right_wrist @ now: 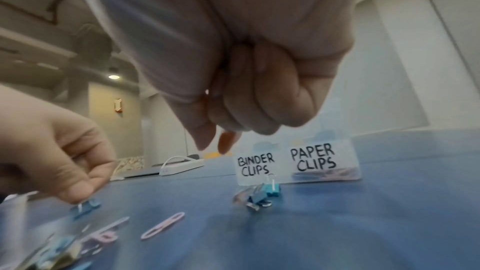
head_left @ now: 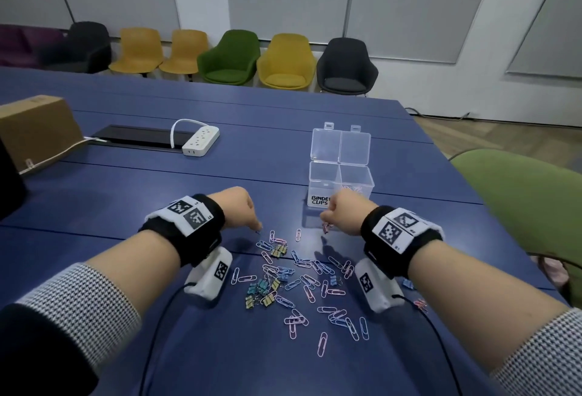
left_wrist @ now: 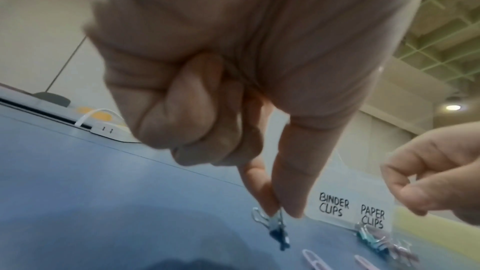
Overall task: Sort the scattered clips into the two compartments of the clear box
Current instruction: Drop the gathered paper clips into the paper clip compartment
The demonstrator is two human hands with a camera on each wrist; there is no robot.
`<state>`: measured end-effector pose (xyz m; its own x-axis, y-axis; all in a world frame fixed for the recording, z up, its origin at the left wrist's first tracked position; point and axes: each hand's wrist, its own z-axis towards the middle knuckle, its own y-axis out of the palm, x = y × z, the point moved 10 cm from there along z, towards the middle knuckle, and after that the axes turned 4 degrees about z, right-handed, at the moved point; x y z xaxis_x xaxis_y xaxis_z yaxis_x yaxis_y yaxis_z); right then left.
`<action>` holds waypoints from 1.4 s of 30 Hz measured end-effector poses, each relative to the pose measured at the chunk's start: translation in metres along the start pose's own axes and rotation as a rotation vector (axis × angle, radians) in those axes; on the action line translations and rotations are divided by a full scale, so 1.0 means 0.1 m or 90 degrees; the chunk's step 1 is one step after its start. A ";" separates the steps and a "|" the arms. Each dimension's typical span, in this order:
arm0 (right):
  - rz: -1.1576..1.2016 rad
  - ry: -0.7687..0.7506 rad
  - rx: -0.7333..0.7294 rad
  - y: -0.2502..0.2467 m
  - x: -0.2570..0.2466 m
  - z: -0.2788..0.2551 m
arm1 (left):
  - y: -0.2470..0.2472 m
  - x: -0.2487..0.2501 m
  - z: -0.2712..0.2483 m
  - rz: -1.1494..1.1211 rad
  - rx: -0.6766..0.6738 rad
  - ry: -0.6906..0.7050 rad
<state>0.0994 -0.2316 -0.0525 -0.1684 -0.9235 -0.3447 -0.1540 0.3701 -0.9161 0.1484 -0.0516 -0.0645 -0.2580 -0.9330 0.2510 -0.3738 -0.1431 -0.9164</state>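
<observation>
On the counter (head_left: 220,175), left hand (left_wrist: 259,89) pinches a blue binder clip (left_wrist: 276,227); right hand (right_wrist: 246,89) curled, empty; weak pinch may drop it.

One clear box (head_left: 340,175), two compartments, two hands, six chairs, many scattered clips (head_left: 302,282)

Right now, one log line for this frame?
left hand: pinches blue binder clip on table | right hand: curled, holds nothing seen | box: open, some paper clips inside
</observation>
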 end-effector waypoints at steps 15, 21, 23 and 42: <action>-0.146 -0.166 -0.135 0.57 -0.76 0.00 | 0.29 0.38 -0.03 0.022 -0.046 0.140; -0.068 -0.144 -0.117 0.44 -0.58 0.02 | 0.31 0.42 -0.02 -0.009 -0.047 0.159; -0.046 -0.118 -0.099 0.32 -0.46 0.03 | 0.27 0.41 -0.04 -0.022 -0.044 0.165; -0.175 -0.159 -0.103 0.30 -0.34 -0.01 | 0.43 0.70 -0.13 0.098 -0.031 0.261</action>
<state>0.0993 -0.1894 -0.0679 0.1395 -0.9790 -0.1487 -0.3149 0.0985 -0.9440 0.1027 -0.1184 -0.0826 -0.6420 -0.7331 0.2243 -0.3421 0.0121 -0.9396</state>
